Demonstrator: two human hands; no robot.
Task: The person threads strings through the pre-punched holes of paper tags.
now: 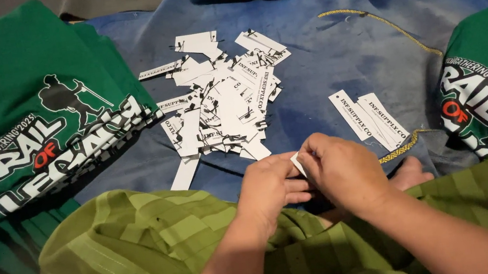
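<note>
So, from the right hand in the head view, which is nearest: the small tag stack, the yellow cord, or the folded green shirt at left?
From the right hand:
1. Tag stack, just above-right.
2. Yellow cord, top right.
3. Green shirt, far left.

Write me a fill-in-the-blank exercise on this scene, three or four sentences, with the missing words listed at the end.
1. Both hands, the left hand and the right hand, pinch one small ____ paper tag between them.
2. The big pile of tags lies on a ____ cloth.
3. The folded shirts on either side are ____ in colour.
4. A yellow ____ lies across the cloth, right of the pile.

Missing words: white; blue; green; cord
</note>
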